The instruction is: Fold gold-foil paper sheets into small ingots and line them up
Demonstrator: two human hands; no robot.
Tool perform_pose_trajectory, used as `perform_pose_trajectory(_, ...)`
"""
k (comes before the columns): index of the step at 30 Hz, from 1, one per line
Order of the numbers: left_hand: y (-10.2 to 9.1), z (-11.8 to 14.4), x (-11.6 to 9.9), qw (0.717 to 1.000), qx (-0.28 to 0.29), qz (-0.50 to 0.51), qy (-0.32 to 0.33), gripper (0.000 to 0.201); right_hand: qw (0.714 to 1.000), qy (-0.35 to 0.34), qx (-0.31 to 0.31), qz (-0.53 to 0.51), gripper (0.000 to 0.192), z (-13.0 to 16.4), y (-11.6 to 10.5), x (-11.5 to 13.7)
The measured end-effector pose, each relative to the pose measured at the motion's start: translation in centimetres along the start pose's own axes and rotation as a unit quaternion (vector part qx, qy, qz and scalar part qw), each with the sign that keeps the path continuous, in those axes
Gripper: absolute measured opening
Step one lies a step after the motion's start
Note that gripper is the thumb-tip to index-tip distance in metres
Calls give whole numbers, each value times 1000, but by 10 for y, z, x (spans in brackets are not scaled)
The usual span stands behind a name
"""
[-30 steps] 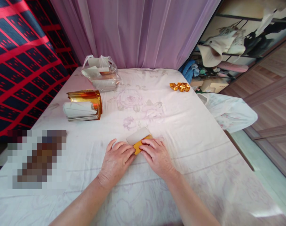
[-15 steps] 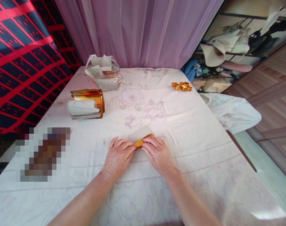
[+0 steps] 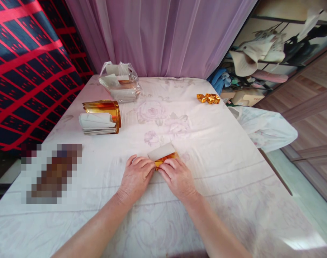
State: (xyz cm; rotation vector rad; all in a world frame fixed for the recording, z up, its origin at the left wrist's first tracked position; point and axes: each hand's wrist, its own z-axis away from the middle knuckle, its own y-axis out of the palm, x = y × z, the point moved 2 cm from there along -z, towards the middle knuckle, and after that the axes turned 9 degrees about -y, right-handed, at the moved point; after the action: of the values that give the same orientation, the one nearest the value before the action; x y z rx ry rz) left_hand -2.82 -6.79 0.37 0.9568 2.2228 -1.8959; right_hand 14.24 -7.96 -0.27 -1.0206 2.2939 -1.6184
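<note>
Head view, entries as follows.

Table (image 3: 219,150), covered with a pale cloth printed with faded mauve roses.

Sheet of gold foil paper (image 3: 161,151), one, partly folded: lies on the near middle of the table, set at a slant, with a plain greyish-white face on the far part and a gold band along the near part.

Left hand (image 3: 138,175): resting on the table, fingers closed on the near left end of the sheet, thumb side toward the other hand.

Right hand (image 3: 177,176): fingertips bent and pinching the same near edge, just beside the left fingertips — a small bit of gold shows between the two.

Stack of foil papers (image 3: 97,121), curled over, gold and white faces showing: left side of the table, well apart from the hands.

Clear plastic bag (image 3: 119,84), holding further papers: behind the stack, near the far edge.

Folded gold foil pieces (image 3: 208,98), a small cluster: far right of the table.

Pixelated patch (image 3: 52,173), left: contents cannot be told.

Surroundings — purple curtain (image 3: 158,36) behind; red-and-dark checked cloth (image 3: 23,61) at left; pale cap (image 3: 245,59) among shelved goods at right; white plastic bag (image 3: 271,127) beside the table.
</note>
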Motion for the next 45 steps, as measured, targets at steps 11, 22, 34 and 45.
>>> perform_pose_trajectory(11,1,-1,2,1000,8,20,-13,14,1000,-8,7,16,14,0,1,-2)
perform_pose_trajectory(22,1,-3,2,999,-8,37,-27,14,999,25,-34,-1,17,-1,0,0)
perform_pose_trajectory(34,-3,2,0,999,-46,0,-11,22,992,98,-59,-58,13,-1,6,-5)
perform_pose_trajectory(45,0,19,-16,992,-30,-89,82,35,992,94,-47,-66,13,-1,6,-6)
